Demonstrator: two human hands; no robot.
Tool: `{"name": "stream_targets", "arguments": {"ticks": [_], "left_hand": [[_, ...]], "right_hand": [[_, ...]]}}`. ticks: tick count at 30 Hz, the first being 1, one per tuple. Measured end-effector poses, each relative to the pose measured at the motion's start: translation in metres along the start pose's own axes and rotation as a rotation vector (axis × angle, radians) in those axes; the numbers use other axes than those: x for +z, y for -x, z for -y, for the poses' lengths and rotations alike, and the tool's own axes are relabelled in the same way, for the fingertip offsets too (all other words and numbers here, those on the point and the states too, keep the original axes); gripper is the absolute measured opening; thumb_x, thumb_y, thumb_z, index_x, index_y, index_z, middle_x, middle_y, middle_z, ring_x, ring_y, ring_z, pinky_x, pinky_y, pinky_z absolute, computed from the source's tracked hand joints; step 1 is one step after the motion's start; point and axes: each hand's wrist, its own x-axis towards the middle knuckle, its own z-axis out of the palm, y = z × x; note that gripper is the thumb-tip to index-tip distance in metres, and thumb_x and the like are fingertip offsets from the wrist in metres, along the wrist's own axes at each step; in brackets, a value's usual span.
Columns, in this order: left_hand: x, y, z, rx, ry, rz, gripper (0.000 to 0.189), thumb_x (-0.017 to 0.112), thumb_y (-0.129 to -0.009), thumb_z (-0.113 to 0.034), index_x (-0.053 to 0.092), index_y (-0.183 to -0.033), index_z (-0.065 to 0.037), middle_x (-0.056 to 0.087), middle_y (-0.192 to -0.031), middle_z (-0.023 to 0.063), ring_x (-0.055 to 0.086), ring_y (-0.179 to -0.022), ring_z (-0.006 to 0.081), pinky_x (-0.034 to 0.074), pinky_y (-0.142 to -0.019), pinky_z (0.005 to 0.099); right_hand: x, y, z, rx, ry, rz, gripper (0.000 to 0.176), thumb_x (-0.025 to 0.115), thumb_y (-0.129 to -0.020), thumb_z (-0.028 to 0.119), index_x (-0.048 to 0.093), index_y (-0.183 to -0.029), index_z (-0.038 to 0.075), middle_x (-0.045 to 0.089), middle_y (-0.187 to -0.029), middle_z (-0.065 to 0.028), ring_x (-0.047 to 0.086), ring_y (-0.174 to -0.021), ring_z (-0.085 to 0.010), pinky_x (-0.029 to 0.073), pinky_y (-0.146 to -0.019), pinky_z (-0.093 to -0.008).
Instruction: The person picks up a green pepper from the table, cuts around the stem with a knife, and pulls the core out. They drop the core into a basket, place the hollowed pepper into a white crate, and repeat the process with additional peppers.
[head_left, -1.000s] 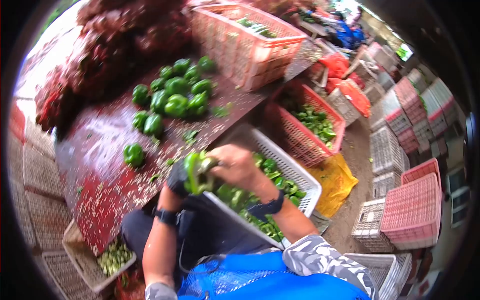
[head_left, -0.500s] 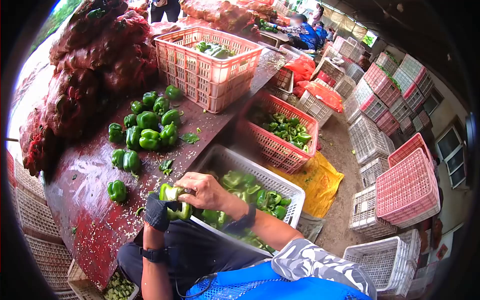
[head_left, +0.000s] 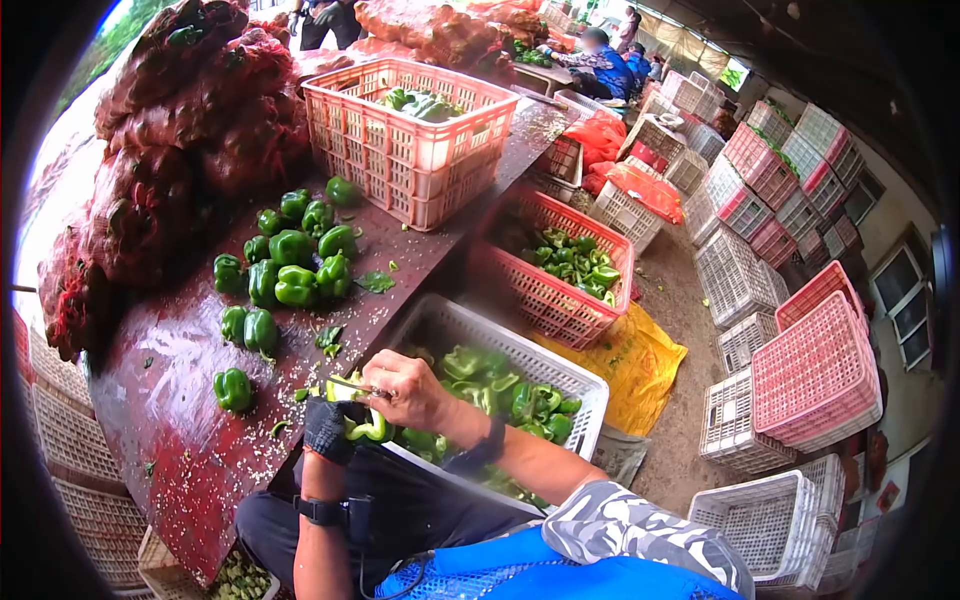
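My left hand [head_left: 328, 430], in a dark glove, is closed around a cut green bell pepper [head_left: 370, 430] whose pale inside shows. Just above it, my bare right hand [head_left: 412, 392] grips a small knife [head_left: 350, 385], its thin blade lying across the top of the pepper. Both hands are over the table's near edge, beside a white crate [head_left: 592, 405] that holds cut green pepper pieces [head_left: 480, 370]. Whole green bell peppers [head_left: 292, 248] sit grouped on the dark red table [head_left: 190, 440], one of them [head_left: 233, 390] lying apart near my left hand.
A pink crate [head_left: 400, 165] with peppers stands on the table, and a red crate [head_left: 560, 310] of pieces is beyond the white one. Filled red mesh sacks [head_left: 150, 200] are piled at left. Stacked crates [head_left: 815, 370] line the right. People [head_left: 605, 70] sit farther back.
My right hand has shifted slightly up and the knife blade now shows over the pepper. My left hand and the pepper have turned and moved a little to the right.
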Motion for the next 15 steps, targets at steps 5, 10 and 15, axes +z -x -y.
{"name": "stream_targets", "arguments": {"ticks": [5,10,15], "left_hand": [[0.001,-0.009,-0.017,0.033,0.019,-0.012,0.02,0.072,-0.074,-0.002,0.066,-0.092,-0.008,0.064,-0.089,0.0108,0.061,-0.082,0.0285,0.049,-0.07,0.039],[0.007,-0.021,0.002,0.156,-0.097,-0.013,0.009,0.073,-0.071,-0.011,0.07,-0.079,-0.009,0.068,-0.072,0.0109,0.066,-0.07,0.0309,0.05,-0.061,0.0399],[0.012,-0.025,0.029,0.156,-0.175,0.119,0.01,0.076,-0.07,-0.012,0.073,-0.079,-0.014,0.068,-0.07,0.01,0.068,-0.073,0.0303,0.05,-0.061,0.039]], "right_hand": [[0.007,0.01,-0.002,0.099,-0.159,-0.123,0.019,0.081,-0.076,0.003,0.071,-0.092,-0.001,0.066,-0.089,-0.0113,0.066,-0.075,-0.0212,0.054,-0.064,-0.0325],[0.003,0.014,-0.002,0.208,-0.242,-0.194,0.018,0.081,-0.08,0.004,0.07,-0.092,-0.003,0.066,-0.089,-0.009,0.063,-0.076,-0.0096,0.051,-0.064,-0.0268],[0.005,0.021,-0.008,0.564,-0.512,-0.171,0.016,0.08,-0.084,0.005,0.071,-0.095,-0.002,0.069,-0.085,-0.0027,0.061,-0.072,-0.0058,0.05,-0.065,-0.0243]]}}
